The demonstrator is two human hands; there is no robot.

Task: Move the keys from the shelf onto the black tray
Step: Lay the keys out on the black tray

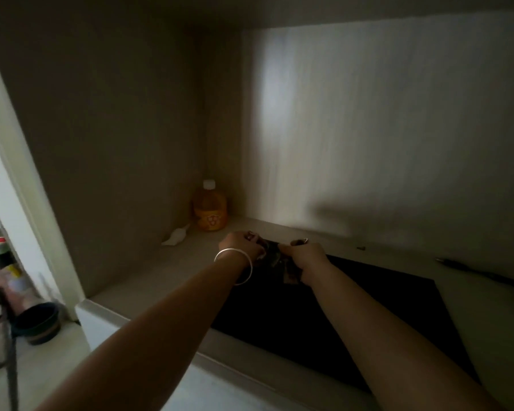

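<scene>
I see both hands, left hand and right hand, closed on the keys over the black tray's far corner; a bottle stands in the shelf's back corner, a pen lies at its right edge.

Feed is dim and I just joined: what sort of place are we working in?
Probably a shelf niche in a home: pale walls enclose a shelf holding an orange drink bottle, a black tray and a pen.

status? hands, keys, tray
Left hand and right hand both closed on the keys at the black tray far corner. Keys not yet released. Nothing blocking.
</scene>
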